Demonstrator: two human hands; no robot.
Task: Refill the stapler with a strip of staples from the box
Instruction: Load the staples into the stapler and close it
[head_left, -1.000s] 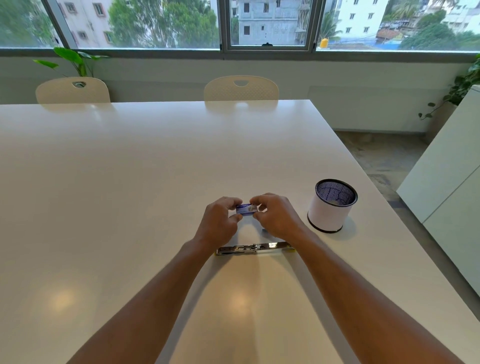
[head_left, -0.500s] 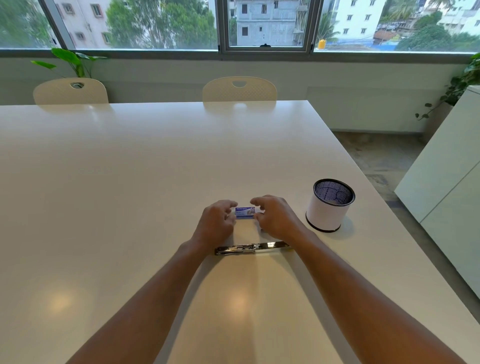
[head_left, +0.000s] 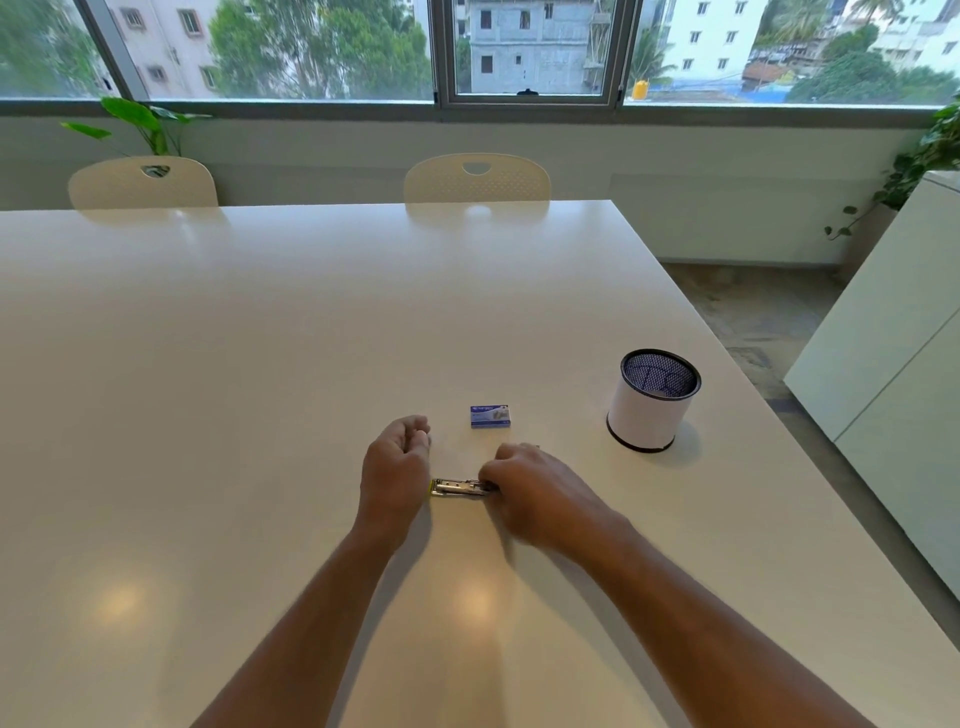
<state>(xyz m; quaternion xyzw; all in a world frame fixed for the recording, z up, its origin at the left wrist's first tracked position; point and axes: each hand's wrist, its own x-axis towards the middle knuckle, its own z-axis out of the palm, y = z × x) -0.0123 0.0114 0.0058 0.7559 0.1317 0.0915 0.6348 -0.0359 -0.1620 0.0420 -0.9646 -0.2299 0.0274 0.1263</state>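
Meanwhile, a person works at a white table (head_left: 260, 338), both hands low near its near-right part, over an opened stapler (head_left: 457, 487) whose bare metal channel lies flat between them. The right hand (head_left: 530, 493) curls down onto the stapler's right end, fingers closed toward it; motion blur hides whether it pinches a strip of staples or only the metal, so that cannot be told. The left hand (head_left: 397, 467) rests at the stapler's left end, fingers loosely curled and apparently empty, its heel just beside or over the channel's tip. The box (head_left: 490, 417) sits alone on the table just beyond the hands, apart from both, looking shut. A mesh cup (head_left: 653, 402) stands well to the right, toward the table's right edge. Judging by the layout, loading is the step in hand. The risks: a strip, if held, could snap or go in askew because the channel is narrow and the left hand is not clearly steadying it, letting the stapler skid on the glossy top.
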